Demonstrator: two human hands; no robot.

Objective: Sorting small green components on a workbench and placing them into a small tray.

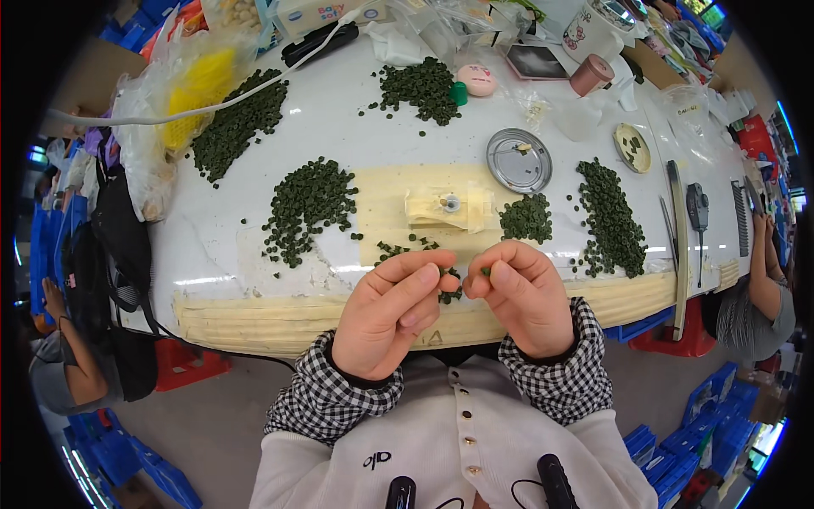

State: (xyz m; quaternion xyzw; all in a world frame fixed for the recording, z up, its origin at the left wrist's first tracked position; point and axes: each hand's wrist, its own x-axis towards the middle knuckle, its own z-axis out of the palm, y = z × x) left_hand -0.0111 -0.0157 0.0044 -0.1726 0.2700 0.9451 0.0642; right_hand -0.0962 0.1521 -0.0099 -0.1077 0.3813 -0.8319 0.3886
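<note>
My left hand (386, 316) and my right hand (527, 297) are raised over the table's near edge, fingertips almost facing each other. Thumb and forefinger of the right hand are pinched on a tiny dark green piece (486, 271), mostly covered by the fingers. The left hand is pinched too; whatever is between its fingertips is too small to make out. A few loose green pieces (397, 249) lie just beyond the left hand. Farther off, a small fixture with a pale metal knob (449, 203) is taped down on yellow tape (381, 182). Beyond the right hand lies a small green pile (526, 218).
Larger piles of green pieces lie left (309, 208), far left (242, 123), far middle (420, 89) and right (612, 220). A round metal lid (519, 161), a screwdriver (698, 220) and a long metal strip (678, 246) are on the right. People sit at both sides.
</note>
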